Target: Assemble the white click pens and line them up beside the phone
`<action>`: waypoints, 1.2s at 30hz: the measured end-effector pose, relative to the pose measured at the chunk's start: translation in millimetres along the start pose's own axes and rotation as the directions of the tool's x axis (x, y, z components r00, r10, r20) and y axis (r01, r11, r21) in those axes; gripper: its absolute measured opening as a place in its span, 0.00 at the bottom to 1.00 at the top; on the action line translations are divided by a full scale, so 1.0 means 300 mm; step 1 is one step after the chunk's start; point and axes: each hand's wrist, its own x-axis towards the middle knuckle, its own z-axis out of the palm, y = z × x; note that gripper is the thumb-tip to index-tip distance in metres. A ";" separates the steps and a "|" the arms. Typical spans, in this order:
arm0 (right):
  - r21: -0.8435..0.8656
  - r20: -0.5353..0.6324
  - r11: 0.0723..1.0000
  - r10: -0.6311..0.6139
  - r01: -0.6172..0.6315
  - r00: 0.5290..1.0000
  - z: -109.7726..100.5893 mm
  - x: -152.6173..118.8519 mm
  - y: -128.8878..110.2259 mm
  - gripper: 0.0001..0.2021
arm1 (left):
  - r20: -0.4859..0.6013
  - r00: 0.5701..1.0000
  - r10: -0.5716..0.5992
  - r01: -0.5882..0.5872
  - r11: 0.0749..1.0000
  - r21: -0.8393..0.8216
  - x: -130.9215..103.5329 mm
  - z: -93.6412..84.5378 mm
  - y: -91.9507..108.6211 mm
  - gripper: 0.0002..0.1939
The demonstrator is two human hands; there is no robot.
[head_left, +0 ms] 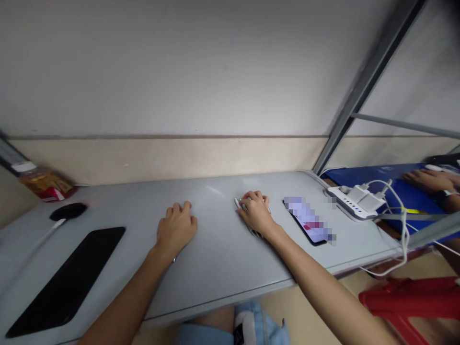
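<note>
My left hand (176,225) rests palm down on the grey tabletop (215,254), fingers loosely bent and slightly apart. No held object shows in it. A small shiny bit is visible by its wrist, too small to name. Further right, my right hand (257,211) is closed over several slim, white, pen-like sticks (237,203). Their ends poke out at the left of the fingers and below the palm; the rest is hidden. Just right of that hand lies a phone (309,223) with its screen lit and partly pixelated.
On the left are a black flat pad (68,282), a dark round object (68,211) with a white cable, and a drink bottle (43,182). A white power strip (355,201) with plugs stands right. Beyond the metal frame (359,103) is another person's hand (427,181); a red stool (413,299) is below.
</note>
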 end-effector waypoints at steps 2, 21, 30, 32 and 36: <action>0.021 -0.013 1.000 0.009 -0.009 1.000 -0.005 -0.001 0.002 0.12 | 0.015 1.000 -0.012 0.012 1.000 -0.008 0.002 -0.004 0.000 0.18; 0.022 0.064 0.999 0.032 -0.034 0.997 -0.013 -0.011 0.003 0.14 | -0.047 0.999 0.019 -0.028 0.983 -0.184 -0.002 -0.026 0.011 0.13; 0.031 0.066 0.999 0.039 -0.041 0.997 -0.011 -0.011 0.000 0.13 | -0.065 0.997 0.041 -0.052 0.980 -0.192 0.004 -0.018 0.008 0.11; 0.037 0.058 0.998 0.051 -0.054 0.997 -0.013 -0.010 -0.002 0.15 | -0.064 0.997 0.043 -0.056 0.975 -0.217 0.008 -0.017 0.006 0.12; 0.132 -0.014 0.990 0.057 -0.055 0.998 -0.027 -0.015 -0.018 0.24 | -0.125 0.983 0.134 -0.170 0.918 -0.358 0.011 -0.007 0.011 0.10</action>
